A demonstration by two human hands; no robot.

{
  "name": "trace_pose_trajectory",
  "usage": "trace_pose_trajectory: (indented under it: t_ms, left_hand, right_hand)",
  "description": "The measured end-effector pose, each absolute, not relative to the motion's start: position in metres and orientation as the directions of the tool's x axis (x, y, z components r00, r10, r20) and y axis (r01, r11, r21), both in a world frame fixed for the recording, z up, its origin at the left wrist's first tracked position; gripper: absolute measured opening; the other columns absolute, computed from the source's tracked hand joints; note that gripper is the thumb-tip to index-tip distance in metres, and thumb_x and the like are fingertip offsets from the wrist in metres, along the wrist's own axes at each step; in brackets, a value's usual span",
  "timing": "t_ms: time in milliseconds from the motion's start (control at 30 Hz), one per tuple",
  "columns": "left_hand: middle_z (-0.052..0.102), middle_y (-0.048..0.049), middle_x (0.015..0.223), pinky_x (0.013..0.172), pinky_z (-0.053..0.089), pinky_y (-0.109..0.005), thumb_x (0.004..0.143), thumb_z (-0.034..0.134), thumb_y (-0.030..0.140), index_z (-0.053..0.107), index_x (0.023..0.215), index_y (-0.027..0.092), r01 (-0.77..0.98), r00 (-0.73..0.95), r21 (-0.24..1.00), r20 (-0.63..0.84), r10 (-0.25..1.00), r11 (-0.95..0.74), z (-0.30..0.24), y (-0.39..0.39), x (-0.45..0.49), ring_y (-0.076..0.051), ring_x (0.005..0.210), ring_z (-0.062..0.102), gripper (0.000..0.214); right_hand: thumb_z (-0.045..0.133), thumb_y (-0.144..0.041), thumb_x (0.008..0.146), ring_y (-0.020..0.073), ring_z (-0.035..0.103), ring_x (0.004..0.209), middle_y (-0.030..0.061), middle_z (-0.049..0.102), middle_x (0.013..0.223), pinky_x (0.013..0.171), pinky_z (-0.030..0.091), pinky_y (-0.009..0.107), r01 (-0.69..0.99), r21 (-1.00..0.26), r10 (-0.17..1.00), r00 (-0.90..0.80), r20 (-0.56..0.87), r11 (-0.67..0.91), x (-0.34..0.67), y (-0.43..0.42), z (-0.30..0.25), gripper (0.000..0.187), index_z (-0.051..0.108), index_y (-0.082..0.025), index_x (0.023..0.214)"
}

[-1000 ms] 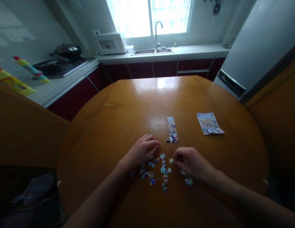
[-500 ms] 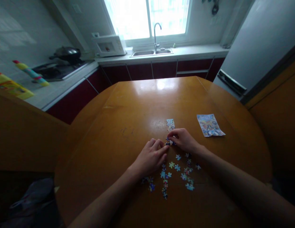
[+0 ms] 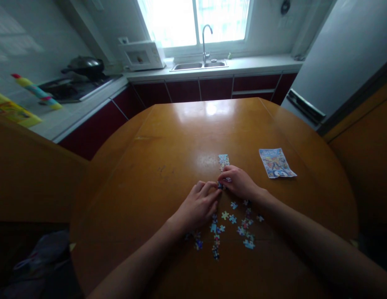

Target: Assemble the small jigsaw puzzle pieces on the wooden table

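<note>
Small jigsaw puzzle pieces lie on a brown wooden table (image 3: 181, 137). My right hand (image 3: 238, 182) is closed in a pinch over a dark blue and white puzzle piece (image 3: 220, 185) at the lower end of a joined puzzle strip (image 3: 223, 160), and covers part of that strip. On the left, my left hand (image 3: 198, 205) rests on the table with bent, parted fingers, its fingertips touching the edge of the same dark pieces. Loose puzzle pieces (image 3: 232, 219) lie scattered between and below the hands; some are partly hidden by my left hand.
A creased printed picture sheet (image 3: 277, 162) lies to the right of the strip. Beyond the table stand a counter with a sink (image 3: 188, 66), a microwave (image 3: 141, 56) and a stove with a wok (image 3: 85, 66). A fridge (image 3: 339, 62) is at the right.
My right hand has shifted slightly left and down, its fingertips now lower on the dark puzzle piece. My left hand stays almost in place. The view has tilted a little.
</note>
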State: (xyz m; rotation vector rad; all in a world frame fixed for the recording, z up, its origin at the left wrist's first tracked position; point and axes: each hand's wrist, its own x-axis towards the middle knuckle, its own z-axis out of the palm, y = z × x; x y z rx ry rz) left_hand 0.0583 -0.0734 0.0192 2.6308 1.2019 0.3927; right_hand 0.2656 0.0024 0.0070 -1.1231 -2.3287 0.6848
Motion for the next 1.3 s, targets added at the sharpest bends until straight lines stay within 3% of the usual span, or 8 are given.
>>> trace_pose_trajectory:
  t_ms: [300, 433, 767, 1033, 1167, 1300]
  left_hand:
    - [0.053, -0.0065, 0.140, 0.106, 0.043, -0.048, 0.098, 0.049, 0.023, 0.055, 0.135, 0.022, 0.708, 0.622, 0.323, 0.136, 0.771, -0.628, 0.020, -0.074, 0.059, -0.028, 0.114, 0.045, 0.037]
    - [0.056, -0.0053, 0.139, 0.104, 0.044, -0.047, 0.098, 0.049, 0.021, 0.056, 0.133, 0.022, 0.704, 0.617, 0.342, 0.140, 0.775, -0.623, 0.022, -0.073, 0.060, -0.027, 0.112, 0.046, 0.036]
    - [0.055, -0.0042, 0.139, 0.104, 0.045, -0.047, 0.095, 0.052, 0.018, 0.055, 0.132, 0.025, 0.692, 0.620, 0.367, 0.139, 0.772, -0.622, 0.024, -0.072, 0.061, -0.027, 0.110, 0.047, 0.038]
    - [0.053, -0.0107, 0.125, 0.103, 0.045, -0.049, 0.095, 0.053, 0.020, 0.056, 0.127, 0.021, 0.726, 0.586, 0.343, 0.145, 0.797, -0.596, 0.021, -0.071, 0.061, -0.029, 0.113, 0.044, 0.032]
    - [0.054, -0.0099, 0.121, 0.101, 0.047, -0.046, 0.093, 0.056, 0.017, 0.057, 0.125, 0.021, 0.688, 0.590, 0.381, 0.204, 0.782, -0.618, 0.020, -0.069, 0.059, -0.027, 0.111, 0.045, 0.032]
    - [0.057, -0.0085, 0.115, 0.097, 0.047, -0.042, 0.092, 0.054, 0.011, 0.057, 0.122, 0.021, 0.644, 0.534, 0.414, 0.358, 0.766, -0.643, 0.024, -0.066, 0.048, -0.025, 0.108, 0.047, 0.031]
  right_hand:
    - [0.067, -0.014, 0.086, 0.0196, 0.060, 0.089, 0.0061, 0.065, 0.092, 0.082, 0.048, 0.033, 0.586, -0.650, 0.853, -0.483, 0.199, 0.484, 0.264, 0.002, 0.001, 0.006, 0.072, -0.018, 0.087]
    - [0.057, -0.009, 0.090, 0.0176, 0.060, 0.086, 0.0062, 0.065, 0.093, 0.081, 0.048, 0.031, 0.550, -0.690, 0.864, -0.448, 0.232, 0.470, 0.269, 0.001, 0.006, 0.019, 0.074, -0.018, 0.089]
    - [0.056, -0.004, 0.086, 0.0198, 0.058, 0.093, 0.0070, 0.063, 0.096, 0.084, 0.048, 0.032, 0.594, -0.592, 0.807, -0.562, 0.179, 0.545, 0.271, -0.006, 0.008, 0.031, 0.079, -0.024, 0.088]
    - [0.059, -0.005, 0.084, 0.0233, 0.055, 0.100, 0.0082, 0.063, 0.101, 0.091, 0.047, 0.037, 0.636, -0.540, 0.810, -0.563, 0.165, 0.552, 0.266, -0.003, 0.000, 0.028, 0.077, -0.024, 0.091]
    - [0.056, -0.003, 0.083, 0.0223, 0.055, 0.098, 0.0082, 0.061, 0.100, 0.088, 0.046, 0.037, 0.590, -0.608, 0.820, -0.538, 0.193, 0.531, 0.263, -0.004, 0.003, 0.025, 0.074, -0.021, 0.087]
    - [0.047, 0.001, 0.081, 0.0175, 0.057, 0.084, 0.0054, 0.057, 0.092, 0.076, 0.046, 0.031, 0.528, -0.747, 0.911, -0.313, 0.270, 0.403, 0.271, -0.002, 0.012, 0.028, 0.068, -0.019, 0.082]
